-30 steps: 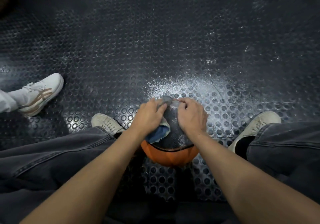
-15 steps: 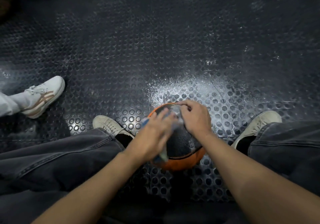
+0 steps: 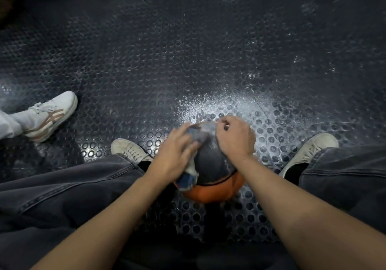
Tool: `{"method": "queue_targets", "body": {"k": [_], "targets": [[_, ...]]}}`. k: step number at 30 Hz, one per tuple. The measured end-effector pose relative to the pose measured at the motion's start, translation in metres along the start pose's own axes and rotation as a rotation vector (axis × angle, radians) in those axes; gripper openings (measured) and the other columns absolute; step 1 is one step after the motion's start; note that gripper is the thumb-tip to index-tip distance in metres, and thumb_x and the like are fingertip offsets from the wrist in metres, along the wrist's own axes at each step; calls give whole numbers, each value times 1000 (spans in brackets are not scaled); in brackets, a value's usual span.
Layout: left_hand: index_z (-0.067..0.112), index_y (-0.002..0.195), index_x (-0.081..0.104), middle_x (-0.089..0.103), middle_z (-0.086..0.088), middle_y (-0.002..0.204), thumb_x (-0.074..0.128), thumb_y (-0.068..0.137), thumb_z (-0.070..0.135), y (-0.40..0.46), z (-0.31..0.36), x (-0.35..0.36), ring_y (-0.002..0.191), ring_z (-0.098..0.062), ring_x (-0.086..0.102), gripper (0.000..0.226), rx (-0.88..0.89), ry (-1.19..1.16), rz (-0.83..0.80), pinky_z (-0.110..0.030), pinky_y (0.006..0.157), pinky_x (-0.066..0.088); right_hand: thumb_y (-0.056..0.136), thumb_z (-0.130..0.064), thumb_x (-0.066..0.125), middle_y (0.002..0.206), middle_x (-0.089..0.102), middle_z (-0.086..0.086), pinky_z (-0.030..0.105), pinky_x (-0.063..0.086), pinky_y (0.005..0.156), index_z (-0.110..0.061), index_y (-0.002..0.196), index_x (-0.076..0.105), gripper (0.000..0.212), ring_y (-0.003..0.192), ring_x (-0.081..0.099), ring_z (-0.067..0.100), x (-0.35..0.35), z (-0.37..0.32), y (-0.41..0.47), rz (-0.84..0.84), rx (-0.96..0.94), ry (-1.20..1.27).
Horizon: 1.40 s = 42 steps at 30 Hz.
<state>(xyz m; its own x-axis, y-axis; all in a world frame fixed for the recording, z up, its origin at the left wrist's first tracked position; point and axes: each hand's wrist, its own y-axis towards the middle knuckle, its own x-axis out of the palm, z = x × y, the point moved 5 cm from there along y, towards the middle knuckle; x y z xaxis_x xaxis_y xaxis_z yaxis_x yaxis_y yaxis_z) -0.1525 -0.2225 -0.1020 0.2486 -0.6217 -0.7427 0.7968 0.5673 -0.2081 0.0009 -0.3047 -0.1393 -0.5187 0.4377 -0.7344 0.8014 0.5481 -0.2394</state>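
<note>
An orange and black ball [image 3: 217,171] sits on the studded floor between my feet. My left hand [image 3: 175,157] presses a blue-grey cloth [image 3: 191,174] against the ball's left side, fingers laid over the cloth. My right hand [image 3: 236,138] lies on the ball's top right with curled fingers, pinching the cloth's upper edge near the top. Part of the cloth hangs out below my left palm. The ball's far side is hidden by my hands.
The dark studded rubber floor [image 3: 188,61] has a wet or dusty white patch [image 3: 225,104] beyond the ball. My shoes are at left [image 3: 129,150] and right [image 3: 311,148]. Another person's white shoe [image 3: 50,117] lies at far left.
My left hand slid down the ball's left side with the cloth, then back up again. The ball turned a little. My right hand kept its hold on top.
</note>
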Motion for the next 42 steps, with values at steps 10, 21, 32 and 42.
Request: {"method": "queue_targets", "body": {"k": [10, 21, 32, 42], "targets": [[26, 127, 55, 52, 5, 140, 43, 85, 14, -26, 14, 21, 137, -31, 37, 45, 343, 266, 51, -56, 109, 31, 99, -40, 48, 90, 57, -11, 39, 33, 98, -33, 85, 58, 19, 96, 53, 18, 8, 22, -21, 52, 392, 304], [14, 128, 60, 49, 4, 140, 34, 82, 9, -26, 13, 10, 138, -11, 32, 54, 335, 153, -14, -32, 119, 18, 99, -39, 45, 73, 54, -5, 49, 43, 100, -19, 78, 60, 32, 79, 55, 25, -1, 35, -18, 55, 436, 234], [29, 126, 54, 52, 6, 138, 35, 80, 12, -32, 17, 17, 121, -29, 49, 53, 260, 260, -17, -50, 97, 44, 97, -42, 49, 90, 61, -4, 46, 36, 101, -27, 84, 54, 21, 96, 57, 24, 1, 18, -18, 10, 396, 134], [22, 123, 61, 56, 7, 136, 33, 77, 7, -19, 15, 14, 104, -24, 51, 55, 229, 262, 5, -35, 94, 42, 98, -37, 41, 103, 60, 1, 51, 32, 103, -24, 92, 56, 21, 106, 54, 27, 3, 9, -23, -3, 306, 98]]}}
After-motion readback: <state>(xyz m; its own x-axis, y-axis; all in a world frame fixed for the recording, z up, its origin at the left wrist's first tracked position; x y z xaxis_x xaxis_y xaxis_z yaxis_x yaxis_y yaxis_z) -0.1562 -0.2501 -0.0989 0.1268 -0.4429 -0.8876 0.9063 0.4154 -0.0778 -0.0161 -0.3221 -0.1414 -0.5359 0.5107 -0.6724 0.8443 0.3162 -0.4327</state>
